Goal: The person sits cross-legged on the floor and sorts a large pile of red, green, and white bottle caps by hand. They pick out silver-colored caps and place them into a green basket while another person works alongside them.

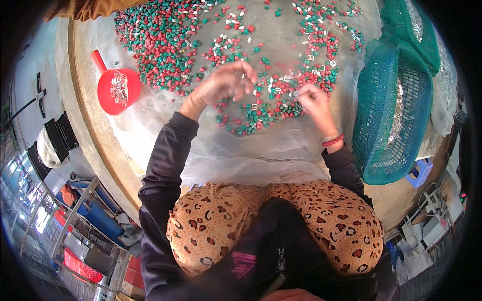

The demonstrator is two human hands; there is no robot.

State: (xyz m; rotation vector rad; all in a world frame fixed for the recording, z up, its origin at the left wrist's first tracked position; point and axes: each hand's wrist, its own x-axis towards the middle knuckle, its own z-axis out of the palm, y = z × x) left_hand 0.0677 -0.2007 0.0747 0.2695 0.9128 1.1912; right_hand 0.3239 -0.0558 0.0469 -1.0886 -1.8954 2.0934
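Red and green cone-shaped pieces [163,50] lie mixed with small white and clear buckle-like pieces [286,78] on a sheet-covered work surface. Over the middle of the scattered pieces hovers my left hand [221,88], its fingers loosely bent and apart, a little blurred. My right hand [315,103], wearing a red band at the wrist, is closed in a pinch above the right-hand strip of pieces. Whatever its fingertips hold is too small to make out. On the left, a red dipper [128,95] with a handle contains several clear or metallic small pieces.
A green mesh-covered basket [371,115] stands close on the right, with another green mesh container [404,20] behind it. Clear plastic sheeting [241,168] hangs over the near edge above my lap. A metal-framed rack [75,215] is at the lower left.
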